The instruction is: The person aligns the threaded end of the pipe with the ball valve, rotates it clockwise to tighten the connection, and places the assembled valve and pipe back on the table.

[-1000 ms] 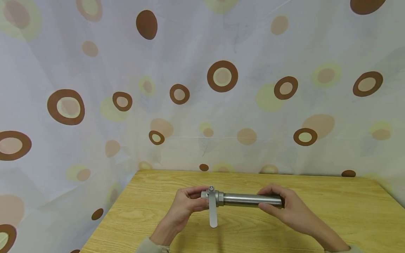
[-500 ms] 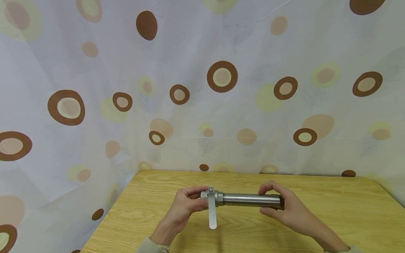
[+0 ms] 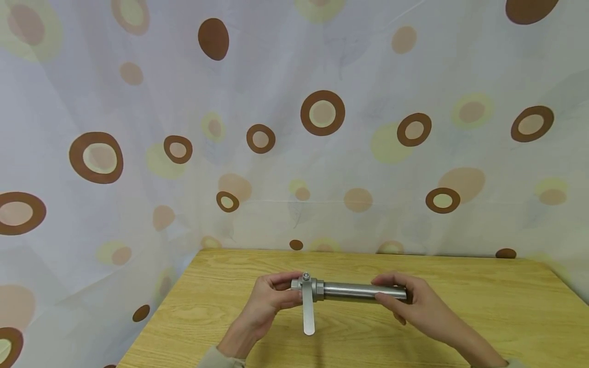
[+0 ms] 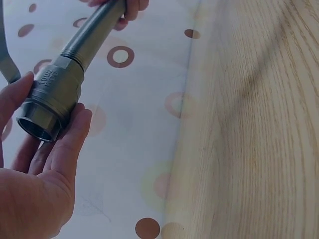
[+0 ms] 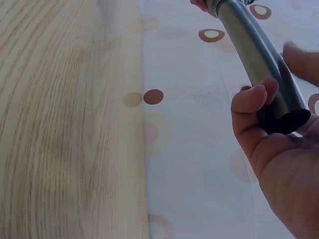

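The left hand (image 3: 263, 308) is gripping, and partly hiding, a grey metal lever-handled valve (image 3: 308, 306); the right hand (image 3: 422, 307) is gripping a silver cylindrical metal tube (image 3: 350, 291), partly covering its end.

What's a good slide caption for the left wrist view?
Left hand holding a metal valve, with a pipe joined to its far end.

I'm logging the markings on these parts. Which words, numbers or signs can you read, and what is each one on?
"1000": on the body of the metal valve, seen in the left wrist view.
A second line of letters just below it, on the same valve: too blurred to read for sure.
Pipe and lever handle: no lettering that I can make out.
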Action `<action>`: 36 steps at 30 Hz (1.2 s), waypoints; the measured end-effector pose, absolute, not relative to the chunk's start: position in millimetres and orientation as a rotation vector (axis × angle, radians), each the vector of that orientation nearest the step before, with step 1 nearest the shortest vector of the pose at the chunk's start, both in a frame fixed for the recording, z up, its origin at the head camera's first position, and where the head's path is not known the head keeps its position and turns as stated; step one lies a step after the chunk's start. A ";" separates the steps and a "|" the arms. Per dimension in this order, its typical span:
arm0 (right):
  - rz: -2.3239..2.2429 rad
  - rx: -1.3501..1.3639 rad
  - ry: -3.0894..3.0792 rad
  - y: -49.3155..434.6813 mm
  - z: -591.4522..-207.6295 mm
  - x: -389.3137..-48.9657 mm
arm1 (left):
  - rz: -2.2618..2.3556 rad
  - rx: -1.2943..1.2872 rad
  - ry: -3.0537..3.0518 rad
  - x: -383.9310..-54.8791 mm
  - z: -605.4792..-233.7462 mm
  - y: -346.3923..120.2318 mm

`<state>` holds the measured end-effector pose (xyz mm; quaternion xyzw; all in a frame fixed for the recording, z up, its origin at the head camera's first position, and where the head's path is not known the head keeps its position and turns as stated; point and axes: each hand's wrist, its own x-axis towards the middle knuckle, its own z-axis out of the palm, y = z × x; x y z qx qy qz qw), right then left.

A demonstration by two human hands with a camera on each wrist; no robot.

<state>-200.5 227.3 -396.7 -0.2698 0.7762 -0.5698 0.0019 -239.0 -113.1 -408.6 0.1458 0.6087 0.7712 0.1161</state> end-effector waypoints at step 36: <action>-1.909 -1.005 2.364 226.7 -409.0 -201.9 | 2.253 0.425 1.784 -239.4 -410.0 -111.2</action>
